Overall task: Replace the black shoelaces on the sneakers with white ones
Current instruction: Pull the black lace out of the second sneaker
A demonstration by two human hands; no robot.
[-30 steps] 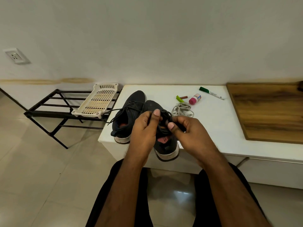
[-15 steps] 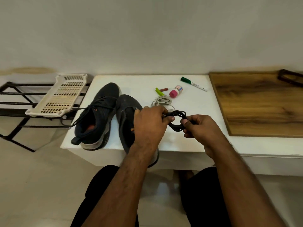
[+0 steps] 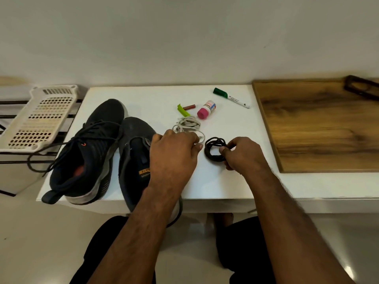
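Coiled now, the black shoelace bundle (image 3: 215,149) is resting beside the white lace tangle (image 3: 187,125), right hand (image 3: 241,155) pinching it tidy (left hand (image 3: 174,153) reaching, grip unclear).

Two dark sneakers side by side on white table, left sneaker (image 3: 82,158) still laced in black, right sneaker (image 3: 135,156) unlaced, coiled black shoelace (image 3: 214,149) just right, bundled white shoelaces (image 3: 187,125) behind it.
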